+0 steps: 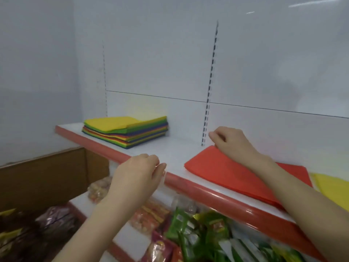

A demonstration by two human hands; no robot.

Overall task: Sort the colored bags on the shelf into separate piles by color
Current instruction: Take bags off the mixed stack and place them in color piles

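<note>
Quick tally. One mixed stack of flat folded bags (125, 132) in yellow, green, blue, red and orange layers, too thin and blurry to count the sheets. One separate pile of flat red-orange bags (236, 174), can't tell how many are in it. One flat yellow bag (332, 188) poking in at the right edge. Two bare hands: left hand (137, 178) and right hand (232, 142). One white shelf with a red front lip (170, 150). Two slotted metal uprights (211, 72) on the back panel. One brown cardboard box (47, 176). Shiny snack packets (188, 224) underneath: loads, too jumbled to count.
</note>
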